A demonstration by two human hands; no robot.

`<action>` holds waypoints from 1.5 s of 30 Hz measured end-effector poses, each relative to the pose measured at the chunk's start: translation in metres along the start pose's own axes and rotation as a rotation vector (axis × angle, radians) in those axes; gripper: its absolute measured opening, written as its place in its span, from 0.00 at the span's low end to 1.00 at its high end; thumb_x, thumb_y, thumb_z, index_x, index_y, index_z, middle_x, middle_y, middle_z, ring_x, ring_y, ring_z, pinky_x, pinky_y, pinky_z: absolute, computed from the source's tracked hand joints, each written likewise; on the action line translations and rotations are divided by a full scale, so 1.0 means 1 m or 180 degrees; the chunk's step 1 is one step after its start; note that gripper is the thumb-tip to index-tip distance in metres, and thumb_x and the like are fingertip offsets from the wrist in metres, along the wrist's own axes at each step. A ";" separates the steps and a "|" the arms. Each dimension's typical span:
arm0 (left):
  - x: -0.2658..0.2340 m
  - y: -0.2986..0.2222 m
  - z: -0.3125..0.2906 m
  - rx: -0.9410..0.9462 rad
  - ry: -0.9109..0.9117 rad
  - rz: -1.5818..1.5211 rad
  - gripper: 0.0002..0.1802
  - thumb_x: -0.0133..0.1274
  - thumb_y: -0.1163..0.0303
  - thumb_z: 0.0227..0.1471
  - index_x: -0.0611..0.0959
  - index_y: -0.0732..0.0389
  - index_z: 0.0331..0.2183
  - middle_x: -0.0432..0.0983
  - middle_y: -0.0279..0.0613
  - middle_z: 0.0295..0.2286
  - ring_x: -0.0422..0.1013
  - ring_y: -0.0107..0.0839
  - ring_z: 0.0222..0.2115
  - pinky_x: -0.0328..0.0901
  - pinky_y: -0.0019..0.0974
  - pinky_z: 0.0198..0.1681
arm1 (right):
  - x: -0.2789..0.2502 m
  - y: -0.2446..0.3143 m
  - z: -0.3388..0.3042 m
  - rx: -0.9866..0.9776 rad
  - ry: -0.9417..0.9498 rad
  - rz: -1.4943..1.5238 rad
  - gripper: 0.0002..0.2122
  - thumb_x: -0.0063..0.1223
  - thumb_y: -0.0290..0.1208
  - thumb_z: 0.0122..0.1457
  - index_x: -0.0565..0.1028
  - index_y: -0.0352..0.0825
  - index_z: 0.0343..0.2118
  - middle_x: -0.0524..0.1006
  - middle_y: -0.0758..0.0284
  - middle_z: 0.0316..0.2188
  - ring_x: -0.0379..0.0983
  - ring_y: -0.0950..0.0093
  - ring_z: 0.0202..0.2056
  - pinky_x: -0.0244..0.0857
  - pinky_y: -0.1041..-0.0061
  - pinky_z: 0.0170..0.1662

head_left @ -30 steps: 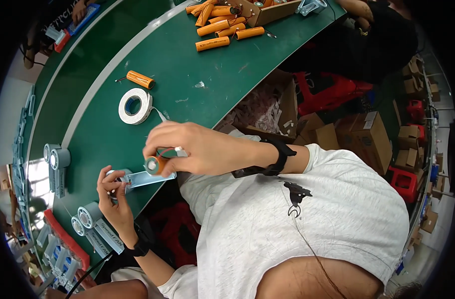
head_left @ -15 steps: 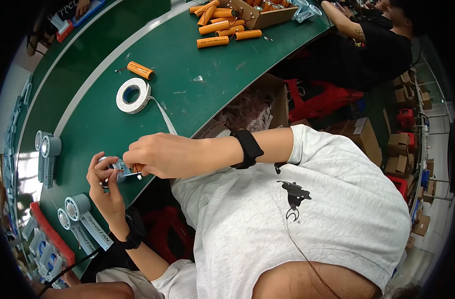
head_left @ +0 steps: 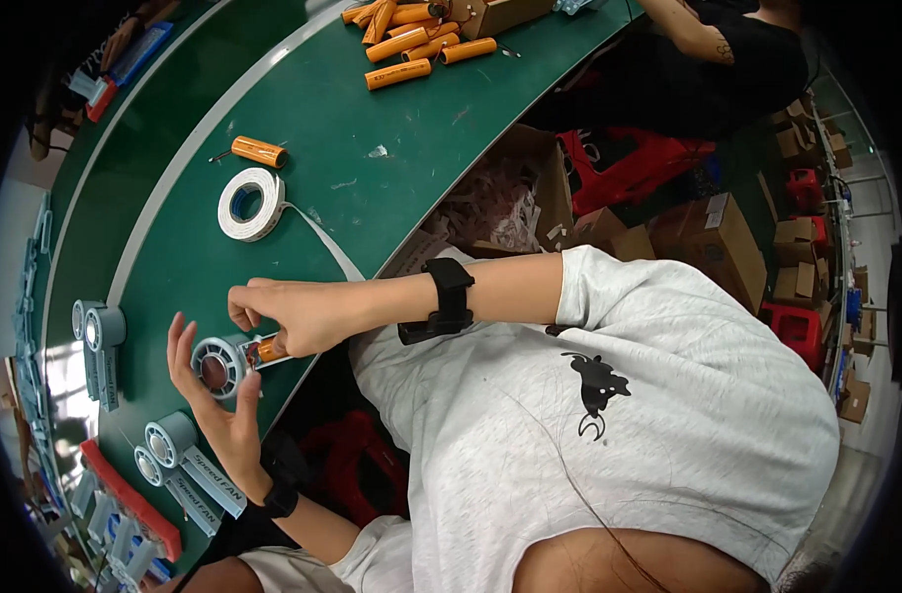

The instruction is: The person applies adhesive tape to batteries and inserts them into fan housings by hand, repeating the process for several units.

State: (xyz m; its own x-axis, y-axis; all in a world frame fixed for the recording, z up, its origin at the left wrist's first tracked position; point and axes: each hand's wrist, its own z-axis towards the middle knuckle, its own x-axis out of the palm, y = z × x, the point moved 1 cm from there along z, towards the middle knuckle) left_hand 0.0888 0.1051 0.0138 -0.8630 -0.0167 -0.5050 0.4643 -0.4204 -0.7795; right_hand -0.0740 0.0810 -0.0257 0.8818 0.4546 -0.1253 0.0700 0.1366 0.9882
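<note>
Apparently, the right hand (head_left: 300,313) grips an orange battery (head_left: 269,349) partly inside the still-uncovered fan (head_left: 217,369), left hand (head_left: 227,423) spread loosely around it.

Left hand (head_left: 221,420) with fingers spread, right hand (head_left: 310,312) with fingers bent

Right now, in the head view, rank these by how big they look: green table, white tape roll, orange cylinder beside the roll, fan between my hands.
1. Green table
2. White tape roll and fan, unranked: your right hand covers part of the fan
3. Orange cylinder
</note>
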 end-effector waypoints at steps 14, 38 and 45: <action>-0.067 0.089 0.265 -0.0080 0.0553 0.1606 0.25 0.56 0.78 0.33 0.73 0.64 0.40 0.72 0.37 0.31 0.67 0.24 0.27 0.61 0.25 0.29 | -0.147 -0.006 0.098 0.0454 -0.0422 -0.2627 0.10 0.52 0.32 0.47 0.74 0.28 0.24 0.75 0.55 0.25 0.73 0.61 0.28 0.65 0.66 0.27; 0.107 0.019 0.186 0.1004 0.2157 0.1782 0.34 0.55 0.85 0.30 0.69 0.59 0.46 0.60 0.44 0.48 0.54 0.44 0.50 0.54 0.40 0.51 | -0.162 0.002 -0.048 0.0748 -0.1026 0.0822 0.18 0.60 0.32 0.42 0.68 0.29 0.35 0.70 0.65 0.26 0.68 0.76 0.27 0.65 0.76 0.31; 0.091 -0.002 0.154 0.1286 0.2086 0.1025 0.14 0.52 0.77 0.42 0.73 0.65 0.36 0.67 0.44 0.39 0.58 0.41 0.45 0.54 0.38 0.48 | -0.160 -0.027 -0.005 -0.1397 -0.2298 -0.1802 0.19 0.63 0.28 0.36 0.72 0.31 0.35 0.73 0.66 0.21 0.68 0.78 0.25 0.62 0.79 0.31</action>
State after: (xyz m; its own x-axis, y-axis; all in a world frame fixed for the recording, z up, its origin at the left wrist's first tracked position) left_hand -0.0218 -0.0358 0.0264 -0.3514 0.2870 -0.8911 0.4535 -0.7806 -0.4302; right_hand -0.2192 0.0089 -0.0329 0.8533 -0.3974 -0.3376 0.5153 0.5439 0.6623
